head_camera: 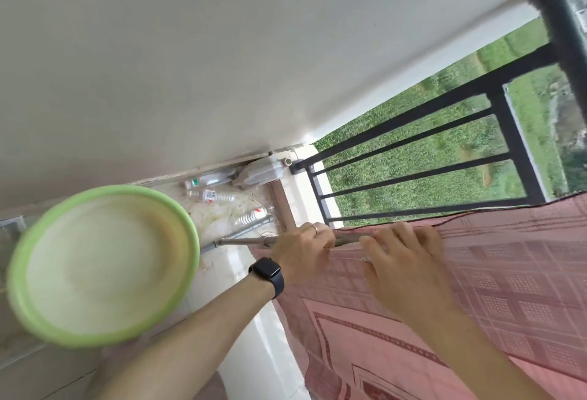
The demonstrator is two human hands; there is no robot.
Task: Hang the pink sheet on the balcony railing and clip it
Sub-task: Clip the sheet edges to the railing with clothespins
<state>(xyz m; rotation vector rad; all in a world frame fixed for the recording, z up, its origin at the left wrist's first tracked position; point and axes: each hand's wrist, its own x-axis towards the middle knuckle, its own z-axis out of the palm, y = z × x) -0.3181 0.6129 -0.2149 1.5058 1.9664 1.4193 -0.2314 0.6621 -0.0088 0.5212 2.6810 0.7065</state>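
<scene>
The pink patterned sheet (495, 279) hangs over the black balcony railing (422, 133) and fills the lower right of the view. A grey metal pole (244, 241) runs along the sheet's upper edge. My left hand (301, 252), with a black watch on its wrist, grips the pole and the sheet's corner. My right hand (403, 260) lies on the sheet just to the right, its fingers curled over the sheet's top edge and the pole. No clip is visible.
A green plastic basin (101, 266) sits on the tiled floor at the left. Several plastic bottles (219, 196) and a white jerrycan (260, 174) lie in the corner by the white wall (190, 66). Grass lies beyond the railing.
</scene>
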